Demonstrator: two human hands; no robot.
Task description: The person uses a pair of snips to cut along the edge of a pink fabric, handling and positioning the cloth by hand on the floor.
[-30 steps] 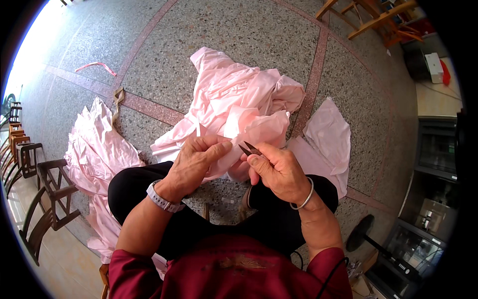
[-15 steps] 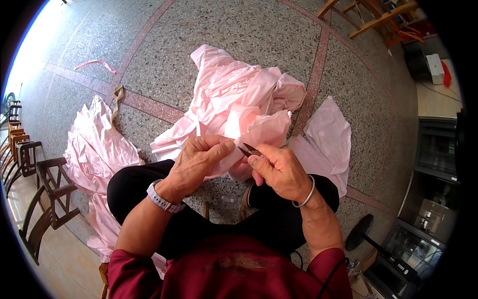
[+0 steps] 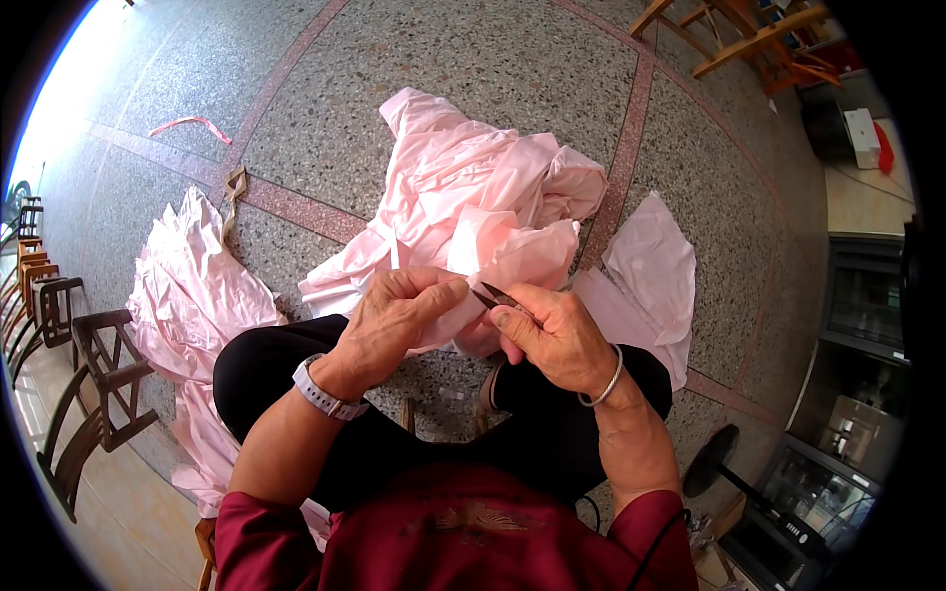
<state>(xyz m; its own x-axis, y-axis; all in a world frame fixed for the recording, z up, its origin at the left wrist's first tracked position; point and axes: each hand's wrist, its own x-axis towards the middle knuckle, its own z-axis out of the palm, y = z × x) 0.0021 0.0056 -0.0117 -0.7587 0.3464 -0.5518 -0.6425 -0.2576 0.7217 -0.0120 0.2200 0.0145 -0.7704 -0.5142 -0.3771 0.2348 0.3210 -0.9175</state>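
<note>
Pale pink fabric (image 3: 483, 163) lies bunched on the floor in front of me, with part of it drawn up over my knees. My left hand (image 3: 394, 320) is closed in a pinch on its near edge, thumb against the fingers. Wrapped in my right hand (image 3: 557, 335) is a pair of thread snips (image 3: 490, 295). Their two dark pointed blades stick out toward my left fingertips, slightly apart and close to the pinched cloth. The palm hides their grip. Whether a thread runs between the blades is too small to tell.
More pink fabric (image 3: 197, 295) spreads on the floor at the left, and a paler piece (image 3: 650, 271) lies at the right. A tan strip (image 3: 234, 202) and a pink strip (image 3: 192, 122) rest farther off. Wooden chairs (image 3: 108, 379) stand left; a black fan (image 3: 711, 460) and cabinets (image 3: 862, 300) stand right.
Almost nothing differs. Both hands, the snips and the pinched cloth keep the same position, with only a very slight shift of the whole view.
</note>
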